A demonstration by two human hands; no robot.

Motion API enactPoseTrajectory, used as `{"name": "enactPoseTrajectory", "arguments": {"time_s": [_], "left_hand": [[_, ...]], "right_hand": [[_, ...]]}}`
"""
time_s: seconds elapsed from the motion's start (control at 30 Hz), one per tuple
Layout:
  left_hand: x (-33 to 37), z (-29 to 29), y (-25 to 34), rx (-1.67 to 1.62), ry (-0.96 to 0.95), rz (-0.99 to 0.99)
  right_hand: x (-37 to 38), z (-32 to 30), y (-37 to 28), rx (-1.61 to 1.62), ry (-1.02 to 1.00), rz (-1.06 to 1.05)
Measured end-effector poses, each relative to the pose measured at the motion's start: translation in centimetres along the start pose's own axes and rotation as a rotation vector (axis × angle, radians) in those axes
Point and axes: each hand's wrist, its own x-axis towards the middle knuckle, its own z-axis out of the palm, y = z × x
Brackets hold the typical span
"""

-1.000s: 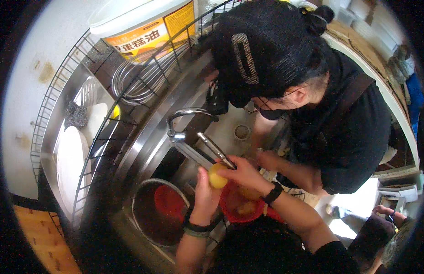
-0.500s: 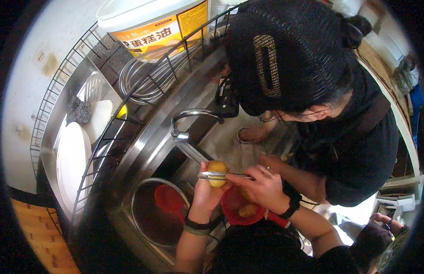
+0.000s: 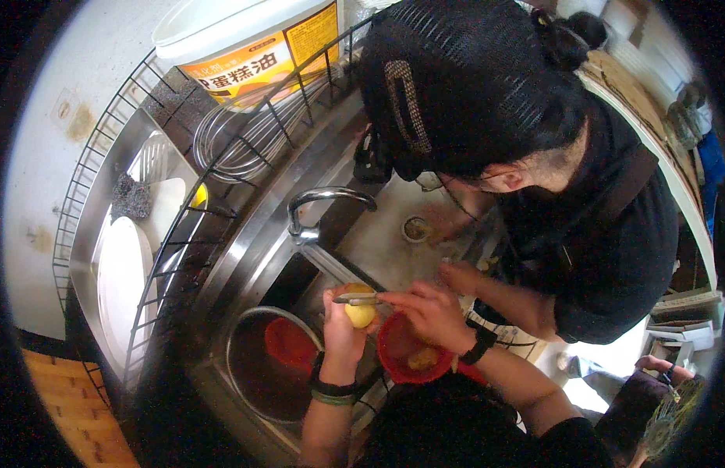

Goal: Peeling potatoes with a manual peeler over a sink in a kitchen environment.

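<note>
A potato, pale yellow where its skin is off, sits in my left hand, fingers wrapped around its side. My right hand grips a metal peeler, whose head lies across the potato's upper part. Below and between my wrists is a red container with at least one brownish potato in it; my right hand and forearm hide part of its rim.
Left of my hands stands a metal pot holding a red scoop. A faucet arches over the sink. A co-worker leans in close on the right. Beyond a black wire rack are white plates and a tub.
The peeler and my right hand have shifted slightly left along the potato. More pale flesh shows on it. The co-worker's head and hands have moved a little.
</note>
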Motion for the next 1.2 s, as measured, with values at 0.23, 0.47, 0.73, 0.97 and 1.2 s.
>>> {"name": "enactPoseTrajectory", "arguments": {"time_s": [0.23,0.47,0.73,0.97,1.2], "left_hand": [[-0.3,-1.0,-0.1,-0.047,-0.049,-0.01],[-1.9,-0.2,-0.4,0.144,0.019,0.245],[0.0,-1.1,-0.3,-0.226,-0.177,-0.147],[0.0,-0.7,-0.7,-0.424,-0.247,-0.18],[-0.1,-0.8,-0.8,-0.321,-0.161,-0.12]], "right_hand": [[0.2,0.1,-1.0,-0.159,0.077,-0.071],[-1.5,2.6,5.6,0.165,-0.018,0.4],[0.4,-0.7,-2.2,-0.088,-0.012,0.194],[0.1,-1.6,-2.9,-0.347,0.086,-0.143],[-0.2,-0.5,-2.0,-0.226,0.114,-0.035]]}}
